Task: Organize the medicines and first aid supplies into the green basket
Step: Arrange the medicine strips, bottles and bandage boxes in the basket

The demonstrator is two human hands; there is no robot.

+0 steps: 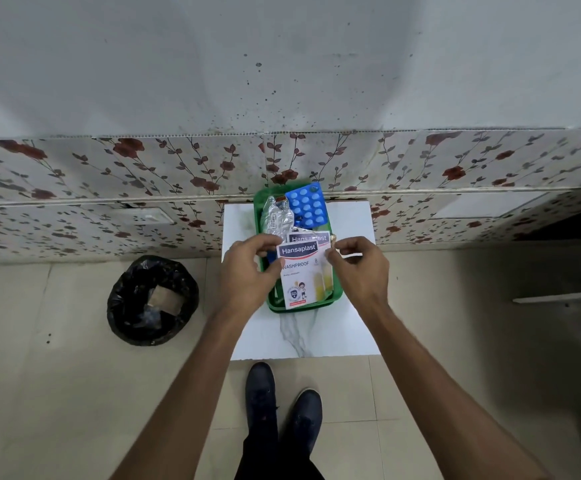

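A green basket (275, 306) stands on a small white marble-look table (344, 327). Inside it at the back lie a blue blister pack of pills (308, 206) and a silver foil strip (275, 216). A second Hansaplast pack (308, 237) shows behind the front one. My left hand (247, 271) pinches the top left corner of a white Hansaplast washproof plaster pack (301, 278), and my right hand (358, 268) pinches its top right corner. The pack hangs over the near half of the basket.
A bin lined with a black bag (152, 299) stands on the tiled floor left of the table. A floral-tiled wall (109, 188) runs right behind the table. My dark shoes (282, 396) are at the table's near edge.
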